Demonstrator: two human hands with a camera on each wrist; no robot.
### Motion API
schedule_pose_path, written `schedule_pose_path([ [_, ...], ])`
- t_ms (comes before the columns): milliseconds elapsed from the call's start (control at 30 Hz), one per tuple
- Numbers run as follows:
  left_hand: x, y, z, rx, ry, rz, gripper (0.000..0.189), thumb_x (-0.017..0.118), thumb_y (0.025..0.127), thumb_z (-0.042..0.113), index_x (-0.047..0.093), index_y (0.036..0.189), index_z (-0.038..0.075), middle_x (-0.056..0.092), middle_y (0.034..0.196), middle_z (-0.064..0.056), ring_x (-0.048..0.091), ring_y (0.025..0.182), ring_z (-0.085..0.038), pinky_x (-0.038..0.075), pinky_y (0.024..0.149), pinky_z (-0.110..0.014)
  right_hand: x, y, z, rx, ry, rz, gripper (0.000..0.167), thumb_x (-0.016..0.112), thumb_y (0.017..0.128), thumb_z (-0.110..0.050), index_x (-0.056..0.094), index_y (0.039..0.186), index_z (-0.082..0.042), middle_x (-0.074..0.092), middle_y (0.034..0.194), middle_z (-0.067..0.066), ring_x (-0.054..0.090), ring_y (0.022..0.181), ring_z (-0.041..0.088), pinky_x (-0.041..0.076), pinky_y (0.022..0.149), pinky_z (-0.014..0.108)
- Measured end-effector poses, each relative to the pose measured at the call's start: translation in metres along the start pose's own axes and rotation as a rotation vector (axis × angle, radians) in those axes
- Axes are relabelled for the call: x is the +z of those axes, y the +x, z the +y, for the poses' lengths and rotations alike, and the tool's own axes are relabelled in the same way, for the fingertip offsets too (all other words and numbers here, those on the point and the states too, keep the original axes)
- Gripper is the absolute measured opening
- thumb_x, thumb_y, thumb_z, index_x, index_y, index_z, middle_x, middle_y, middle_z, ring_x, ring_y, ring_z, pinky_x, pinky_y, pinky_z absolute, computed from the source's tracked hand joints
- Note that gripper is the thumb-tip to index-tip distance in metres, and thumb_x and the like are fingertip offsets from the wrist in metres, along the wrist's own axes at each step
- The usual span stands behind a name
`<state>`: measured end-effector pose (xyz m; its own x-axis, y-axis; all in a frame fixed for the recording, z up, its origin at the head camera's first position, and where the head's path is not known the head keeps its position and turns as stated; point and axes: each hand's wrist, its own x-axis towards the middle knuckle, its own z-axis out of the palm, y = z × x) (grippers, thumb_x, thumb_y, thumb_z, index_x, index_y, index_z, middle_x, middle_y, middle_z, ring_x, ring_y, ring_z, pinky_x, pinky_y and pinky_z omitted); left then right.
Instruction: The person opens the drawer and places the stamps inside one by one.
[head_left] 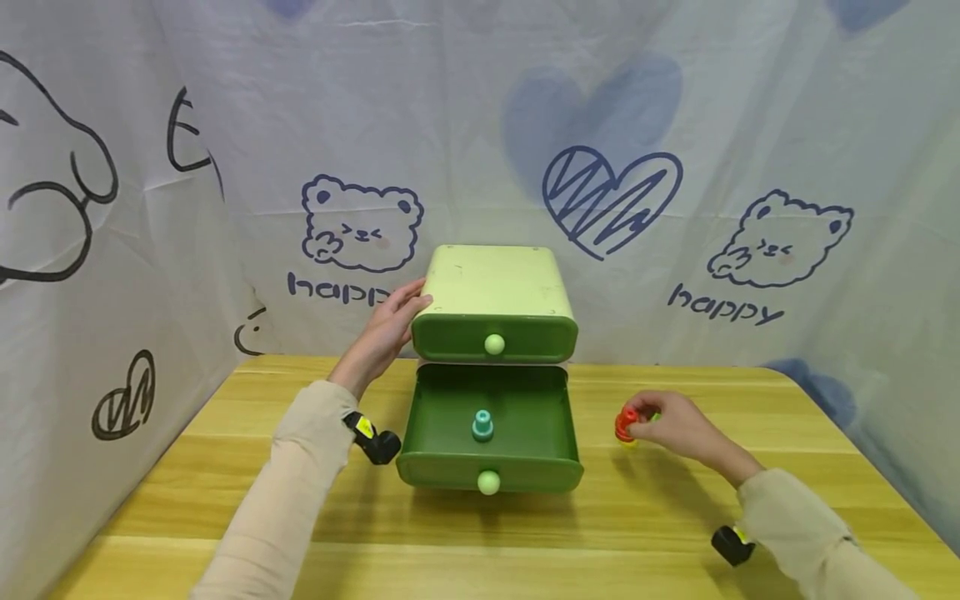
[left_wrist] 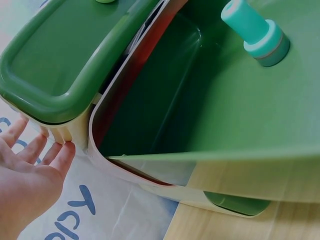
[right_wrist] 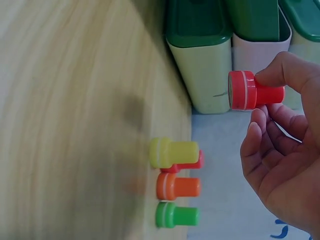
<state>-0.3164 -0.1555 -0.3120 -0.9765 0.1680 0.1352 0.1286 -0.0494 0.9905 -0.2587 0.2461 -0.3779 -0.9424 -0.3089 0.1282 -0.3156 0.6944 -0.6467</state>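
Note:
A cream-and-green drawer cabinet (head_left: 495,279) stands on the table with its middle drawer (head_left: 489,472) pulled out. Inside that drawer a teal toy stamp (head_left: 482,426) stands upright. My left hand (head_left: 386,333) rests its fingertips against the cabinet's left side, near the upper drawer (left_wrist: 55,55), fingers extended. To the right of the cabinet, my right hand (head_left: 678,429) pinches a red toy stamp (right_wrist: 244,90) between thumb and fingers, held above the table.
Below the right hand stand a yellow stamp (right_wrist: 175,152), another red stamp (right_wrist: 198,160) partly hidden behind it, an orange stamp (right_wrist: 181,186) and a green stamp (right_wrist: 180,216). A printed white cloth (head_left: 480,125) hangs behind the wooden table (head_left: 420,558).

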Motion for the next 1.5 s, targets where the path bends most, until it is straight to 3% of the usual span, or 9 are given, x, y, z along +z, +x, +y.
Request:
schedule_pose_path([
  [333,0.0,-0.001,0.001,0.003,0.002,0.008,0.06,0.052,0.099,0.025,0.028,0.152,0.01,0.028,0.153,-0.01,0.031,0.138,-0.025,0.031,0.112,-0.039,-0.005,0.006,-0.019,-0.045,-0.014,-0.048,0.014,0.069,0.076,-0.007,0.066,0.089,-0.005,0.059,0.079,0.001,0.052,0.076,0.018,0.047,0.062,0.029],
  [700,-0.002,0.0,-0.002,-0.003,0.011,0.009,0.06,0.052,0.1,0.027,0.028,0.152,0.011,0.027,0.155,-0.008,0.031,0.138,-0.024,0.03,0.112,-0.039,-0.009,0.012,-0.038,-0.062,0.025,-0.091,0.017,0.068,0.074,-0.006,0.065,0.091,-0.003,0.057,0.078,0.004,0.052,0.069,0.021,0.049,0.049,0.029],
  [967,-0.002,-0.001,-0.001,0.002,0.006,0.007,0.06,0.052,0.1,0.026,0.028,0.152,0.011,0.026,0.155,-0.009,0.03,0.138,-0.025,0.03,0.112,-0.039,-0.016,0.015,-0.052,-0.07,0.016,-0.109,0.015,0.067,0.074,-0.006,0.065,0.089,-0.005,0.058,0.077,0.004,0.053,0.067,0.022,0.048,0.047,0.028],
  [1500,-0.001,-0.002,0.0,0.0,-0.008,-0.005,0.061,0.051,0.1,0.025,0.026,0.153,0.009,0.025,0.155,-0.011,0.03,0.139,-0.026,0.028,0.113,-0.039,-0.013,0.026,-0.072,-0.139,-0.001,-0.115,0.014,0.067,0.076,-0.007,0.066,0.09,-0.005,0.059,0.079,0.003,0.053,0.073,0.022,0.048,0.057,0.028],
])
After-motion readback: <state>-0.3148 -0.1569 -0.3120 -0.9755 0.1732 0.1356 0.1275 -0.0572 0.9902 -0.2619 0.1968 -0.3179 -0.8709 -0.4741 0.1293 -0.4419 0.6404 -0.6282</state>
